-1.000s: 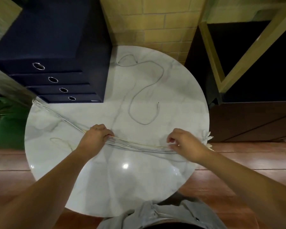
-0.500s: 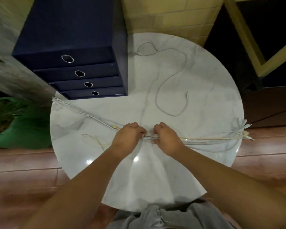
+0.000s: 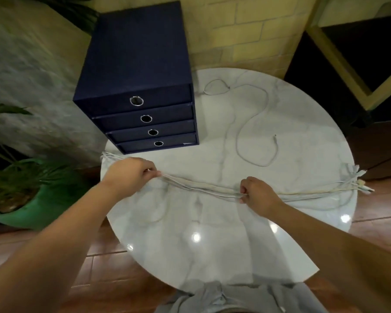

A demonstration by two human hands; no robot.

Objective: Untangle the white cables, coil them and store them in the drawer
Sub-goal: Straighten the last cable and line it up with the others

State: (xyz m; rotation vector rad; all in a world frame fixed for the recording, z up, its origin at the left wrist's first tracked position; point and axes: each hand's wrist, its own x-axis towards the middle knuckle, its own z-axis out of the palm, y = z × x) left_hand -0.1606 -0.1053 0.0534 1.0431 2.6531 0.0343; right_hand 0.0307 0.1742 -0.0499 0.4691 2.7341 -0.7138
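A bundle of white cables (image 3: pixel 201 186) stretches straight across the round marble table (image 3: pixel 212 245), from its left edge to its right edge, where the plug ends (image 3: pixel 359 184) stick out. My left hand (image 3: pixel 131 175) pinches the bundle near the left side. My right hand (image 3: pixel 257 193) grips it right of the middle. A single loose white cable (image 3: pixel 255 118) lies curled on the far half of the table. The dark blue drawer box (image 3: pixel 140 86) stands at the table's far left with all its drawers closed.
A green pot with a plant (image 3: pixel 20 188) stands on the floor to the left. A brick wall (image 3: pixel 235 30) rises behind the table, with a dark cabinet with a yellow frame (image 3: pixel 348 64) at the right. The floor is reddish tile.
My hands were together at the middle of the bundle half a second ago. They have slid apart along it, the left hand toward the left edge, the right hand rightward. The camera tilted.
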